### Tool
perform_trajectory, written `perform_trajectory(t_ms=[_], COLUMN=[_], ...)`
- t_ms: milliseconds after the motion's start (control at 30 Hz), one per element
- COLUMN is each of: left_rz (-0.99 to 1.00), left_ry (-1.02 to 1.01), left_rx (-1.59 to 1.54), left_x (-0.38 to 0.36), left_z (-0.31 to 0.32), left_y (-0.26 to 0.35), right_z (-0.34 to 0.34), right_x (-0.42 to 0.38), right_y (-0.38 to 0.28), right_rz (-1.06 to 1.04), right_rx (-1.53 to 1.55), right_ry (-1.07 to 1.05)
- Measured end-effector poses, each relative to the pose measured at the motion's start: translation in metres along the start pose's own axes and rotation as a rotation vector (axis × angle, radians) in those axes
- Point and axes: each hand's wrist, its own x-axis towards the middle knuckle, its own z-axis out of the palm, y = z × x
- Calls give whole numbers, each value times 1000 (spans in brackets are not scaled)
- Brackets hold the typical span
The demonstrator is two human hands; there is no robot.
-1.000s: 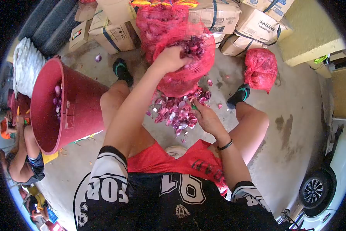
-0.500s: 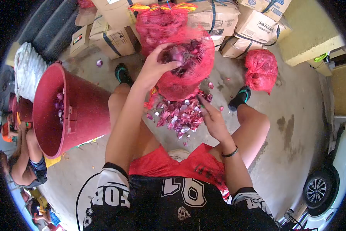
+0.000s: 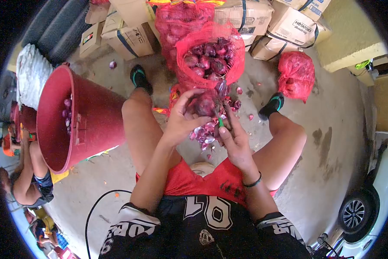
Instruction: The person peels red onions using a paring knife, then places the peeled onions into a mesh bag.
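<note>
My left hand (image 3: 182,123) is closed round a red onion (image 3: 202,105), held between my knees. My right hand (image 3: 236,140) grips a small knife by its green handle (image 3: 221,122), close against the onion's right side; the blade is hard to make out. Just beyond my hands stands an open red mesh sack (image 3: 189,77) full of red onions (image 3: 209,60). Beneath my hands, a heap of onion skins (image 3: 205,137) lies on the floor, partly hidden by them.
To the left stands a big red tub (image 3: 97,125) with some onions inside. A fuller mesh sack (image 3: 176,26) and cardboard boxes (image 3: 131,41) stand behind. Farther right are a small red sack (image 3: 295,75) and a car (image 3: 375,203). Another person (image 3: 27,172) sits at far left.
My left hand has come back from over the open sack with an onion, down to my right hand. The onions in the sack now show. My right hand has shifted slightly nearer me.
</note>
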Motion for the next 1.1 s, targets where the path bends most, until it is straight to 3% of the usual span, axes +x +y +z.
perform_trajectory(t_ms=[167,267,567,867,967,1100], left_rz=[8,8,-20,-48,-94,-314], left_ry=[-46,-58,-59,-67,-36,13], left_rx=[-8,-61,173,96,-29,-217], left_x=[-4,-3,-5,-8,-11,-12], left_z=[-2,-2,-5,-12,-7,-17], left_y=[-4,-1,-4,-15,-12,-22], right_z=[0,-6,2,-4,-3,-1], right_x=[7,10,0,-1,-3,-5], right_y=[21,36,9,20,19,22], right_rz=[-68,91,26,-12,-27,-31], right_rx=[-192,32,-73,-233,-248,-236], right_ry=[48,103,47,5,25,61])
